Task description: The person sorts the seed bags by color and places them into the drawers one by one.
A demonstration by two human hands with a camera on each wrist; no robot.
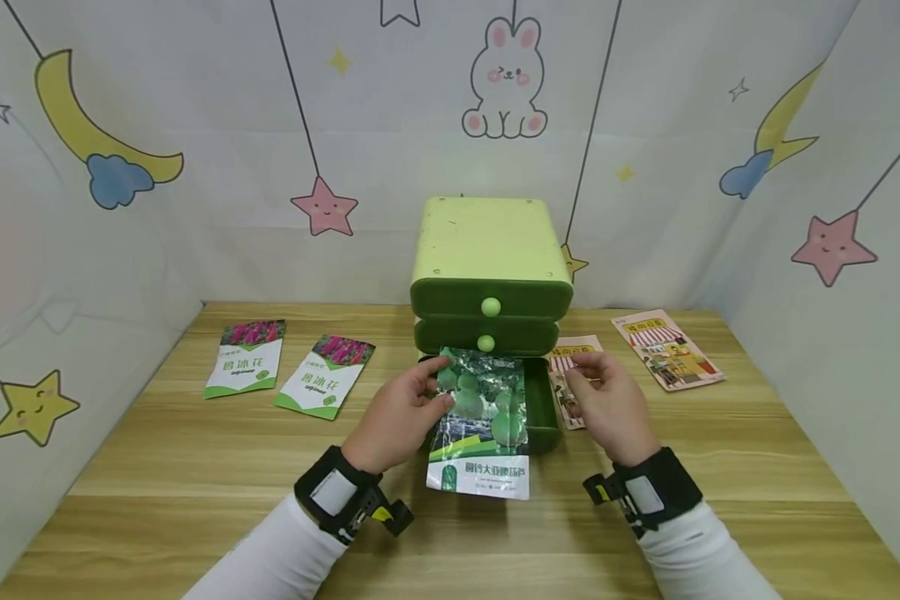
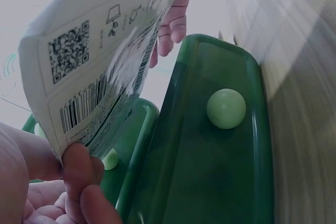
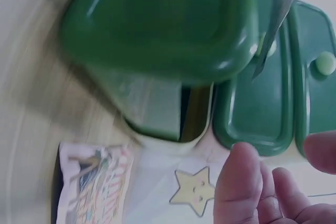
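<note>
My left hand [image 1: 401,417] pinches the left edge of a green seed packet [image 1: 480,425] with gourds pictured on its front. In the left wrist view the back of this packet, with its QR code and barcode, faces the camera. It is held tilted over the pulled-out bottom drawer [image 1: 542,408] of a small green chest, covering much of that drawer. To the right of the packet and apart from it, my right hand [image 1: 615,408] hovers with thumb and fingers parted, holding nothing. Behind that hand lies a pink packet [image 1: 562,379], partly hidden.
The chest [image 1: 491,242] has a pale top and two upper drawers, both closed, with round knobs. Two packets with pink flowers, one nearer [image 1: 326,377] and one farther left [image 1: 245,358], lie on the wooden table [image 1: 195,500]. Another pink packet [image 1: 667,350] lies at the right.
</note>
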